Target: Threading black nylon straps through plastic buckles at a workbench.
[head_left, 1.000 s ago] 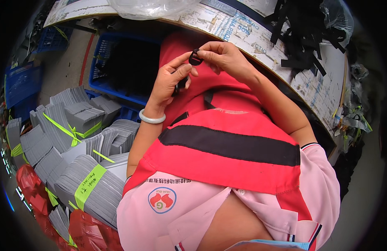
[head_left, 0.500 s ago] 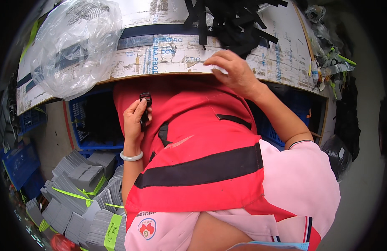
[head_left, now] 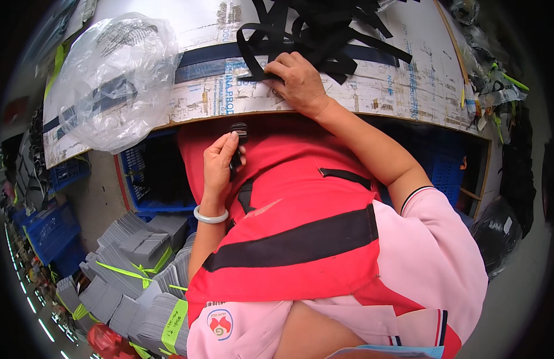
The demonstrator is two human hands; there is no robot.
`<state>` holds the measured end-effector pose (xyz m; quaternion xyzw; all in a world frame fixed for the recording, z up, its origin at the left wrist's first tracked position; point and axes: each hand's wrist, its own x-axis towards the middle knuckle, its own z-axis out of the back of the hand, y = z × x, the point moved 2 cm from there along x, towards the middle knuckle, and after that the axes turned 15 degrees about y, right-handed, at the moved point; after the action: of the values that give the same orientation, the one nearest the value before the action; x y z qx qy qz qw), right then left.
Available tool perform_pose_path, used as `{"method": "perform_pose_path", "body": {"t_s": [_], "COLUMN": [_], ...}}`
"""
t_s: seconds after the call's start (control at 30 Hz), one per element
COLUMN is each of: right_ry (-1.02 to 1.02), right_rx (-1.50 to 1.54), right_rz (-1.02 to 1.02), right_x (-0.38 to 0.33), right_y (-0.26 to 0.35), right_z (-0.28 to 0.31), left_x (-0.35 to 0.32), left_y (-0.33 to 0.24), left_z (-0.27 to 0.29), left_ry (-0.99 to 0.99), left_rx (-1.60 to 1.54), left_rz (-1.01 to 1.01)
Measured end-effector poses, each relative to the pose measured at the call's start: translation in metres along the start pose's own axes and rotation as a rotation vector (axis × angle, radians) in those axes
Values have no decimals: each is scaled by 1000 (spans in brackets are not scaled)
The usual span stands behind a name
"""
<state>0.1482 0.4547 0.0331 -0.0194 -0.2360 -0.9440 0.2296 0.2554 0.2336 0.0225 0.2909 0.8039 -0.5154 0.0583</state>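
Here the left hand (head_left: 218, 163) clasps a black buckle (head_left: 239, 128) over the red apron (head_left: 313, 275) while the right hand (head_left: 299, 84) pinches a black strap (head_left: 252, 78) by the heap (head_left: 322, 37) on the table (head_left: 193, 99), the two pieces apart, not yet joined.

- The polo shirt (head_left: 429, 251) was pink, its short sleeve (head_left: 425, 206) edged in dark and white.
- Its collar (head_left: 422, 331) bore navy, white and red stripes.
- A round, blue-ringed emblem (head_left: 220, 324) held a red motif.
- The red apron (head_left: 289, 200) had a broad black band (head_left: 295, 239).
- A pale bangle (head_left: 210, 219) circled the left wrist (head_left: 213, 203).
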Motion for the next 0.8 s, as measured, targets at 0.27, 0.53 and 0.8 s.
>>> {"method": "perform_pose_path", "body": {"t_s": [0.27, 0.53, 0.8], "right_ry": [-115, 695, 627], "right_rx": [306, 1233, 1601], "right_rz": [174, -288, -447], "right_x": [17, -17, -20], "right_y": [63, 122, 112], "right_z": [77, 40, 8], "left_x": [-12, -17, -19], "left_y": [-18, -32, -28], "left_z": [10, 0, -2], "left_ry": [-108, -153, -313], "left_rx": [39, 204, 456], "left_rz": [-82, -320, -475]}}
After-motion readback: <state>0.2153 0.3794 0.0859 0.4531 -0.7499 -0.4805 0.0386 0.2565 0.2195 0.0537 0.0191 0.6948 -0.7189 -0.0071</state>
